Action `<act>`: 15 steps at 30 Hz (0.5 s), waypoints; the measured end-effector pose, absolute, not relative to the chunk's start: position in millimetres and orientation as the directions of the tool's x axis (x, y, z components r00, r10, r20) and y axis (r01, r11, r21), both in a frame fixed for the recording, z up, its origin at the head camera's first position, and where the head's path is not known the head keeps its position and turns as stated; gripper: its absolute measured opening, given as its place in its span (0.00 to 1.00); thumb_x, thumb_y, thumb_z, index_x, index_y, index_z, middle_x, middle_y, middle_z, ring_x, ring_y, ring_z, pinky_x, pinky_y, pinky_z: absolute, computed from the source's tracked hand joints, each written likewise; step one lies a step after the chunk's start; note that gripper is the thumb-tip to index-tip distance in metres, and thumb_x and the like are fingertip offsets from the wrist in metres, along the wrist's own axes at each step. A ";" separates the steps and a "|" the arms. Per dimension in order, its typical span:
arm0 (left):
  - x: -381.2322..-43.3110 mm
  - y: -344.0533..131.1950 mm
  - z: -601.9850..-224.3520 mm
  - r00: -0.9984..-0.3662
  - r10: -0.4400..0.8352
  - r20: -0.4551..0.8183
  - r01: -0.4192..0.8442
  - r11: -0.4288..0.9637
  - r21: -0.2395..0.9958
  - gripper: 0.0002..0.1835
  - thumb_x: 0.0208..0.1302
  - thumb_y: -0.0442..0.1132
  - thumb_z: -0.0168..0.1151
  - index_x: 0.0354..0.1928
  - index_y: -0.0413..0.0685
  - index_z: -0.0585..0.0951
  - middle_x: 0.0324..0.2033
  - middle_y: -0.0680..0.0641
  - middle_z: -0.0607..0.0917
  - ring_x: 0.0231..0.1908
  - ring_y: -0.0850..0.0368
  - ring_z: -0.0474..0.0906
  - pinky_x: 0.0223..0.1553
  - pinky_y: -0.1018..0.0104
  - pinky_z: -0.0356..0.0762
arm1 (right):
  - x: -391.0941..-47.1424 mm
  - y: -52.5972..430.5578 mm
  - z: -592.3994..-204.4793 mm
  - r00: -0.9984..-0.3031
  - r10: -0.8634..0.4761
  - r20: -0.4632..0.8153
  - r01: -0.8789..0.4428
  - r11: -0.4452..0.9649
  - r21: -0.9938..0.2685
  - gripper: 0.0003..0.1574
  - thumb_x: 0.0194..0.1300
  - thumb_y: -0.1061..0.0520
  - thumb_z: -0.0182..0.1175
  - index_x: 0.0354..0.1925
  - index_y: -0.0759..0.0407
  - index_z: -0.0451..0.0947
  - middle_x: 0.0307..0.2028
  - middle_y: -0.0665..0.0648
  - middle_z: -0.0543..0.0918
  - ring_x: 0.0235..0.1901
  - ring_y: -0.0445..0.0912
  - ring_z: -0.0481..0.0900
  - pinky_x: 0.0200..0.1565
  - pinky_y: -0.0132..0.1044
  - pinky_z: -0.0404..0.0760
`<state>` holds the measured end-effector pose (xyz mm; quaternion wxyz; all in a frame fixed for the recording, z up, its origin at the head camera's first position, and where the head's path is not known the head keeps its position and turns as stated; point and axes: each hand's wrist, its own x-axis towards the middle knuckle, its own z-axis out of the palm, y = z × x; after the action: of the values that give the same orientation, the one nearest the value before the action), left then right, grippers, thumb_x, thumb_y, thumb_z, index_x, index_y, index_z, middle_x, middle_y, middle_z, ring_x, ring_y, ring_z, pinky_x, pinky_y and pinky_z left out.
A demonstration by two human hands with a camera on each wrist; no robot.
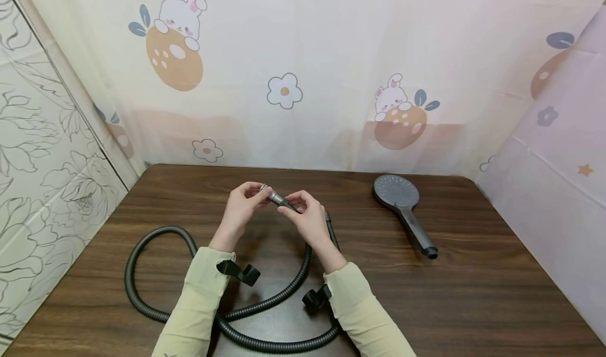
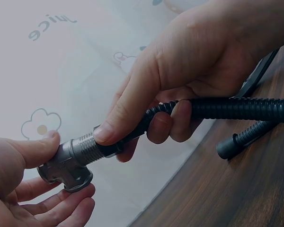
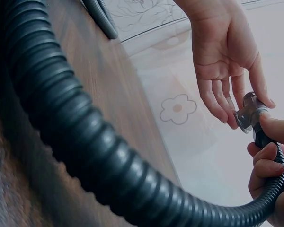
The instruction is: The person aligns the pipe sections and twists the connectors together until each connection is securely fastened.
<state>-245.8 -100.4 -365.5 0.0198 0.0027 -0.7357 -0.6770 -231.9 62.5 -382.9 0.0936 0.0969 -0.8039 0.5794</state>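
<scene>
My left hand (image 1: 236, 210) pinches a grey metal tee fitting (image 2: 68, 163), thumb on top and fingers underneath. The fitting's threaded side meets the end nut (image 2: 113, 149) of a black ribbed shower hose (image 1: 281, 296). With thumb and curled fingers, my right hand (image 1: 310, 221) grips the hose just behind that nut, its thumb lying over the joint. Both hands are raised above the far middle of the table. From the right hand the hose drops to the tabletop and loops toward the left. Its other end (image 2: 227, 147) shows beyond the right hand in the left wrist view.
A grey handheld shower head (image 1: 396, 190) lies at the back right, handle slanting toward the front. The brown wooden table (image 1: 473, 294) meets a patterned curtain (image 1: 331, 41) behind. Hose coils (image 1: 130, 273) spread left and beneath the forearms. Black wrist mounts (image 1: 240, 272) stick out from the cuffs.
</scene>
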 end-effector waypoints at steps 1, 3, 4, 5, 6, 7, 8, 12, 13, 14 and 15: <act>-245.5 -100.5 -365.5 -0.999 -0.030 0.026 0.023 0.081 0.996 0.19 0.59 0.43 0.62 0.46 0.35 0.76 0.38 0.41 0.78 0.37 0.53 0.82 0.43 0.61 0.78 | -231.8 62.4 -382.9 -0.964 -0.045 0.262 -0.263 0.311 -0.913 0.16 0.49 0.53 0.69 0.38 0.54 0.78 0.35 0.54 0.83 0.33 0.44 0.79 0.31 0.33 0.74; -244.7 -100.9 -365.3 -0.999 -0.031 0.022 0.020 0.075 0.997 0.19 0.58 0.44 0.62 0.46 0.36 0.76 0.37 0.41 0.78 0.37 0.54 0.82 0.43 0.62 0.78 | -231.7 62.1 -382.9 -0.964 -0.045 0.261 -0.261 0.315 -0.913 0.16 0.49 0.53 0.69 0.38 0.54 0.78 0.35 0.53 0.83 0.33 0.44 0.79 0.31 0.33 0.75; -244.3 -101.1 -365.2 -0.999 -0.030 0.022 0.020 0.074 0.997 0.19 0.58 0.44 0.62 0.46 0.36 0.76 0.37 0.42 0.78 0.37 0.54 0.82 0.43 0.62 0.78 | -231.8 61.9 -383.2 -0.964 -0.047 0.262 -0.263 0.315 -0.912 0.17 0.49 0.53 0.69 0.38 0.54 0.78 0.35 0.53 0.83 0.34 0.44 0.79 0.32 0.33 0.75; -244.1 -101.4 -365.2 -0.999 -0.029 0.021 0.019 0.073 0.997 0.20 0.58 0.44 0.62 0.46 0.36 0.76 0.37 0.42 0.78 0.37 0.54 0.82 0.43 0.62 0.78 | -231.7 61.9 -383.3 -0.963 -0.048 0.264 -0.266 0.312 -0.912 0.17 0.49 0.52 0.69 0.39 0.54 0.78 0.35 0.54 0.83 0.35 0.44 0.80 0.33 0.33 0.75; -243.9 -101.5 -365.1 -0.999 -0.029 0.021 0.018 0.072 0.997 0.20 0.58 0.45 0.62 0.46 0.36 0.76 0.37 0.42 0.78 0.37 0.54 0.82 0.43 0.62 0.78 | -231.5 61.8 -382.9 -0.964 -0.050 0.262 -0.264 0.310 -0.913 0.17 0.49 0.53 0.69 0.39 0.55 0.78 0.36 0.54 0.83 0.35 0.45 0.80 0.34 0.34 0.75; -243.8 -101.5 -364.8 -0.999 -0.029 0.022 0.019 0.073 0.997 0.20 0.58 0.45 0.62 0.46 0.36 0.76 0.37 0.42 0.78 0.37 0.54 0.82 0.43 0.62 0.78 | -231.6 61.6 -382.2 -0.965 -0.051 0.255 -0.259 0.310 -0.915 0.17 0.50 0.54 0.69 0.39 0.56 0.78 0.36 0.55 0.83 0.36 0.46 0.80 0.34 0.35 0.75; -243.9 -101.4 -364.8 -0.999 -0.031 0.021 0.019 0.073 0.997 0.20 0.58 0.45 0.62 0.46 0.36 0.76 0.37 0.42 0.79 0.37 0.54 0.82 0.43 0.62 0.78 | -228.9 61.1 -378.1 -0.966 -0.054 0.254 -0.258 0.308 -0.916 0.17 0.50 0.55 0.69 0.40 0.58 0.78 0.37 0.57 0.83 0.36 0.47 0.80 0.34 0.35 0.75; -244.4 -100.9 -364.5 -0.999 -0.035 0.018 0.015 0.077 0.997 0.20 0.57 0.45 0.63 0.46 0.37 0.77 0.37 0.41 0.79 0.36 0.55 0.81 0.42 0.62 0.78 | -226.9 60.9 -374.4 -0.968 -0.060 0.243 -0.250 0.296 -0.922 0.18 0.50 0.57 0.68 0.41 0.61 0.78 0.38 0.59 0.83 0.37 0.50 0.80 0.34 0.35 0.75; -244.5 -100.6 -364.5 -0.999 -0.036 0.016 0.014 0.080 0.997 0.20 0.57 0.45 0.63 0.46 0.37 0.77 0.37 0.41 0.79 0.36 0.55 0.81 0.42 0.62 0.78 | -226.9 61.1 -374.7 -0.968 -0.061 0.245 -0.252 0.295 -0.922 0.18 0.50 0.57 0.68 0.41 0.61 0.78 0.38 0.59 0.83 0.37 0.50 0.80 0.34 0.35 0.75; -244.8 -100.4 -364.9 -0.999 -0.035 0.016 0.013 0.082 0.997 0.21 0.57 0.45 0.63 0.46 0.37 0.77 0.38 0.41 0.79 0.36 0.55 0.81 0.43 0.61 0.78 | -227.0 61.4 -375.5 -0.966 -0.062 0.251 -0.258 0.291 -0.921 0.18 0.50 0.56 0.69 0.41 0.60 0.78 0.38 0.58 0.83 0.37 0.49 0.80 0.34 0.34 0.74; -244.7 -100.1 -364.8 -0.999 -0.035 0.015 0.012 0.082 0.997 0.21 0.57 0.45 0.63 0.46 0.37 0.77 0.38 0.41 0.79 0.36 0.55 0.82 0.43 0.61 0.78 | -229.7 62.0 -379.8 -0.966 -0.060 0.253 -0.259 0.289 -0.922 0.19 0.50 0.54 0.69 0.41 0.58 0.78 0.38 0.57 0.83 0.37 0.48 0.80 0.34 0.34 0.74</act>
<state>-244.7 -100.1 -364.8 0.0175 0.0077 -0.7355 -0.6773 -229.7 62.0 -379.8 0.0849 0.0999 -0.7983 0.5878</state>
